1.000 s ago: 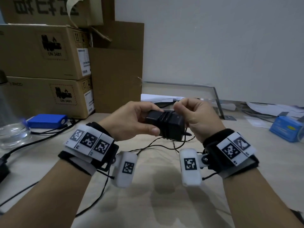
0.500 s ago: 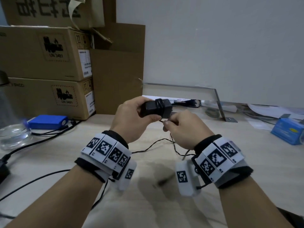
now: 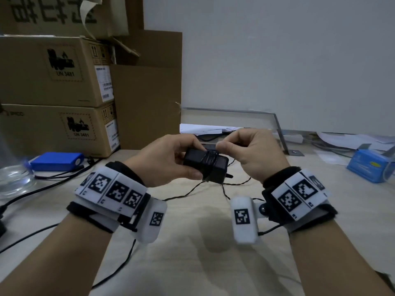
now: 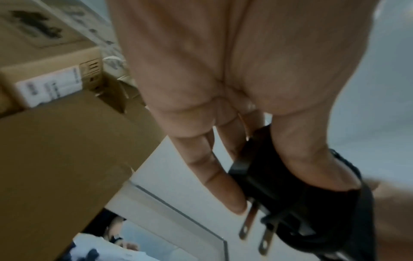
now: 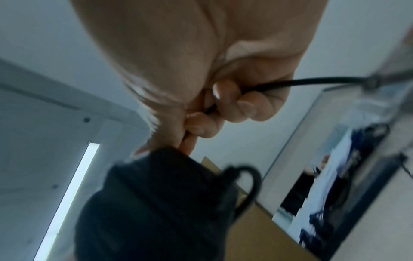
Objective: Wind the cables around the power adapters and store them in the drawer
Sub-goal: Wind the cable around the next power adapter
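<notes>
A black power adapter (image 3: 205, 165) is held above the desk, with several turns of its thin black cable (image 3: 210, 159) wound round its middle. My left hand (image 3: 171, 161) grips the adapter's left end, thumb underneath; in the left wrist view the adapter (image 4: 290, 176) shows two metal prongs (image 4: 248, 224). My right hand (image 3: 252, 152) pinches the cable just above the adapter; the right wrist view shows the cable (image 5: 301, 83) running through its curled fingers over the adapter (image 5: 156, 203). The loose cable (image 3: 224, 186) trails down onto the desk. No drawer is in view.
Stacked cardboard boxes (image 3: 57, 86) stand at the back left. A blue pack (image 3: 55, 161), a glass dish (image 3: 12, 178) and other cables (image 3: 42, 186) lie at the left. A blue box (image 3: 369, 167) and papers sit at the right, a metal frame (image 3: 277, 127) behind my hands.
The adapter has turned from end-on back to lying broadside. My right hand has risen from below the adapter to above it, carrying the cable over the top.
</notes>
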